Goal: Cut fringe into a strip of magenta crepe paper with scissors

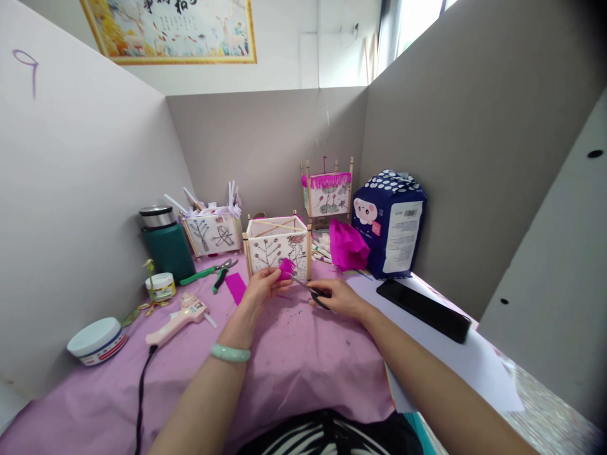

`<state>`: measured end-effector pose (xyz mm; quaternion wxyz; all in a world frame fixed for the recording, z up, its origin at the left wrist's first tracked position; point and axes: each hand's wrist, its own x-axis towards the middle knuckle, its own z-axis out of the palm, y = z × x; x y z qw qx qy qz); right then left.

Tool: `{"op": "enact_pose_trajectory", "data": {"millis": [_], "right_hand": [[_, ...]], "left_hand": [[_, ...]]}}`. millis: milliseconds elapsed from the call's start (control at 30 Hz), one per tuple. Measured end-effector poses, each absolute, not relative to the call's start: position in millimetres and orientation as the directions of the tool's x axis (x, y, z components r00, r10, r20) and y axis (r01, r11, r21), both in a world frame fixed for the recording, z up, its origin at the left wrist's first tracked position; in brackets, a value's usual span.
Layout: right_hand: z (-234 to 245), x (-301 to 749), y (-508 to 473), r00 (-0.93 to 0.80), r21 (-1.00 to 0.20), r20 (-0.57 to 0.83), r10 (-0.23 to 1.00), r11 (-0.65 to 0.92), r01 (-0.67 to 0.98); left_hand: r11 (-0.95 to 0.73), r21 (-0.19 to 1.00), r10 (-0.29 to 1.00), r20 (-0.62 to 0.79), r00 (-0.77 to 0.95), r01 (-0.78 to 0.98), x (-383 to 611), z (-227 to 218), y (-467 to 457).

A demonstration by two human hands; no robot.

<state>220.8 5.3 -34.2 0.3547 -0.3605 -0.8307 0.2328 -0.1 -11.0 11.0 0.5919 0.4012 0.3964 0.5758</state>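
Head view, centre of frame. The left hand (260,289) pinches a small magenta paper piece (286,267) between thumb and closed fingers, holding it just above the purple cloth (294,360). The right hand (337,297) has its fingers curled through the handles of dark scissors (310,289), whose blades point left and meet the lower edge of the paper. A pale green bangle (230,352) sits on the left wrist.

Just behind the paper stands a stick-framed paper lantern (277,248) with drawn flowers. A second lantern with magenta fringe (328,193) stands farther back, right of centre, near crumpled magenta paper (348,246) and a blue package (391,224).

In the left of the frame lie a glue gun (177,319), green-handled pliers (208,273), a magenta strip (236,287) and a green flask (165,243). A black phone (423,309) lies at right.
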Motion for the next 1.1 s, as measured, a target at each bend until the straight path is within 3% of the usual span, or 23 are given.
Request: {"op": "enact_pose_trajectory", "data": {"millis": [1100], "right_hand": [[-39.1,221.5,10.2,-0.479,-0.638,0.452,0.753,0.648,0.416]], "left_hand": [[0.017,0.937,0.999,-0.002,0.045,-0.348,0.3,11.2,-11.8]]}}
